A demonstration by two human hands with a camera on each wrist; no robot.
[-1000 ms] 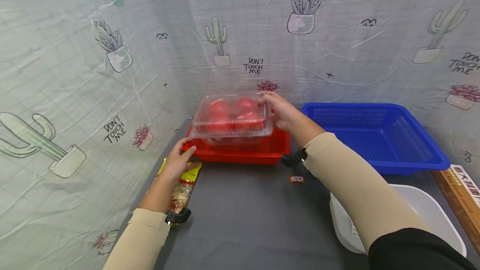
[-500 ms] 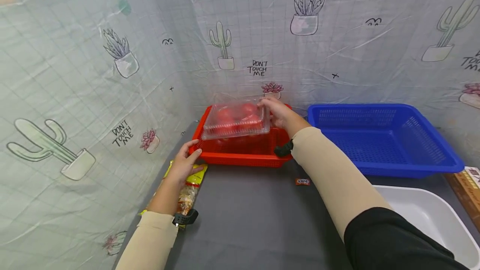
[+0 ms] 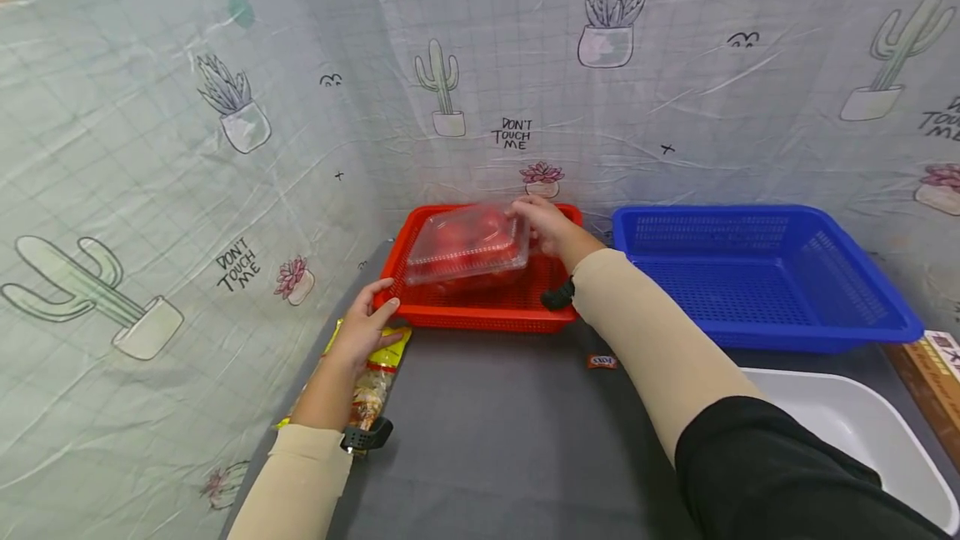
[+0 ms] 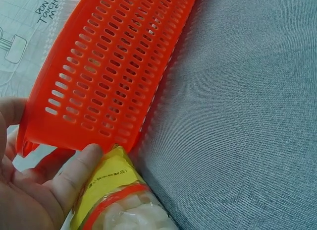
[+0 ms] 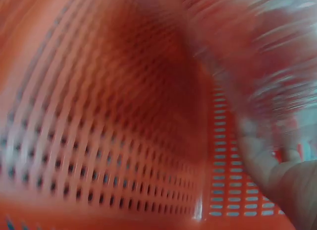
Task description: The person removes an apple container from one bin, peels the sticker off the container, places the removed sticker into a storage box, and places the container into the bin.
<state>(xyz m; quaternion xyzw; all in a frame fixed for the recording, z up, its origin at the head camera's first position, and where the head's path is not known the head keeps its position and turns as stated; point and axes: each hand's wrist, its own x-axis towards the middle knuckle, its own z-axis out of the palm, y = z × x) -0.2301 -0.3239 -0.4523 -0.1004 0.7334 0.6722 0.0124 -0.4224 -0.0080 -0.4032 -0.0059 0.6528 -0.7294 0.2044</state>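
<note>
A clear plastic clamshell box with several red, round, tomato-like things inside is tilted within the red basket, its left side lower. My right hand grips the box by its right end. At the basket's front left corner, my left hand holds the rim; in the left wrist view the thumb lies against the outside wall with fingers behind the rim. Below that hand lies a yellow-topped snack bag, partly covered by the forearm. The right wrist view is blurred, showing basket mesh and the box's edge.
A blue basket stands right of the red one. A white tub sits at the front right, partly behind my right sleeve, beside a brown box. One small orange-brown wrapped sweet lies on the grey table.
The right hand has brought the clear box down from above the red basket into it, the left side dropping lower. My left hand has stayed at the basket's corner.
</note>
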